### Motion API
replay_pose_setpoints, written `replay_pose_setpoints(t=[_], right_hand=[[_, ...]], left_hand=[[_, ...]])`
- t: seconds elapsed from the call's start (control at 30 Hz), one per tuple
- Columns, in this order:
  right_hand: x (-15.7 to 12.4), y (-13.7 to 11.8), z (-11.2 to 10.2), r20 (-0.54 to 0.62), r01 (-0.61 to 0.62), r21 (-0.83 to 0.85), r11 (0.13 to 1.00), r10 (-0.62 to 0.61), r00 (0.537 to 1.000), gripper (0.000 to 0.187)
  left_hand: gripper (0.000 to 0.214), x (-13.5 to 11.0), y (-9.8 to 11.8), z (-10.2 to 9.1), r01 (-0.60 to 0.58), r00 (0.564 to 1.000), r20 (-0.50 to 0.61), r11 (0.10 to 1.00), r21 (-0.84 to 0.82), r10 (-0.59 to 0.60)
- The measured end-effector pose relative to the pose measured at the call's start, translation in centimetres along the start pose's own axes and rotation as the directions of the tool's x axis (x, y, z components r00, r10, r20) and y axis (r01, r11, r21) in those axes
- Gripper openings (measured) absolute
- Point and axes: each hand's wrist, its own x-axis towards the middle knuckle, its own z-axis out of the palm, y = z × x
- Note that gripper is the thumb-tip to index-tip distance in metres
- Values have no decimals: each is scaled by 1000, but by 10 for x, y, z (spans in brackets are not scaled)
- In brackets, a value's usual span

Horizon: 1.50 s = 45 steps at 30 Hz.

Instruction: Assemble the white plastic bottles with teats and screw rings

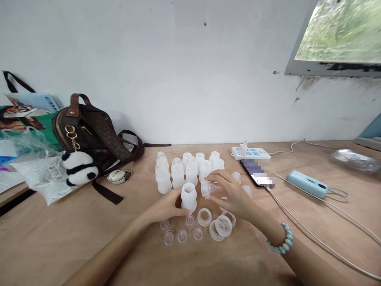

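My left hand is wrapped around a frosted white baby bottle with an open top, standing upright. Just right of its mouth, my right hand grips a clear bottle cap with a ring, tilted on its side. Several clear silicone nipples lie on the table in front of the bottle. Beside them to the right are several translucent screw rings, some overlapping. Behind my hands stand capped bottles on the left and open bottles further right. Clear domed covers are partly hidden behind my right hand.
A phone lies by a white power strip. A blue power bank and cables are at the right. On the left sit a brown backpack, a panda plush, a watch and plastic bags.
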Motion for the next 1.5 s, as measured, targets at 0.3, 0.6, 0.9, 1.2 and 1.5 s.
replay_pose_setpoints(t=[0.3,0.6,0.9,1.2,1.5], right_hand=[[-1,-3,0,18,-17,114,993,15,1000,33],[1,-2,-2,-19,85,106,991,-84,996,28],[-2,-8,3,-14,130,112,985,-129,992,30],[-3,-6,7,118,-411,241,879,394,912,30],[-3,-1,-2,159,-382,389,838,348,924,57]], left_hand=[[57,-7,6,-9,58,997,-53,997,-48,-61],[54,-16,21,-15,109,991,-29,898,-425,-134],[56,-16,21,-9,298,944,105,673,-677,-313],[53,-18,17,0,-69,947,-320,986,-149,17],[49,-16,24,9,-26,925,-377,984,-177,-43]])
